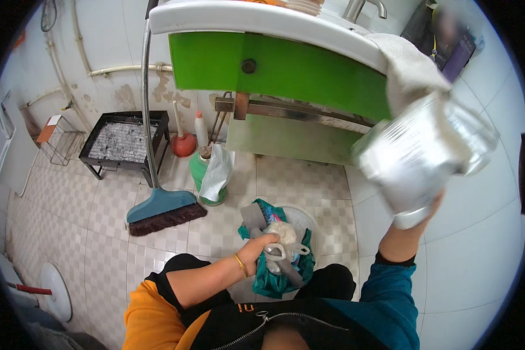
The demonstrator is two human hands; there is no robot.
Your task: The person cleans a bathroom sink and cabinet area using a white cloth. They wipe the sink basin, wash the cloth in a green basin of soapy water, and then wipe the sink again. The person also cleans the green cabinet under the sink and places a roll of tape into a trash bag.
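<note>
My left hand (250, 254) grips a grey-handled brush (253, 217), and pale loop-ended handles (299, 248) stick out beside its fingers. Under and around it is a teal plastic bag (273, 282) with a whitish scrubber (282, 232) and other small items. Behind the bag shows the rim of a white round bin or basin (315, 214). My right hand (436, 204), raised at the right, holds a blurred silver foil-like package (413, 153) that hides most of its fingers. Just above the package a beige towel (409, 61) hangs over the sink edge.
A white sink (262, 15) tops a green cabinet (210, 61), with a pale shelf (288, 138) below. At left stand a broom (162, 208), a charcoal grill (122, 140), a red plunger (183, 144), a white bottle (200, 124) and a green container (197, 170).
</note>
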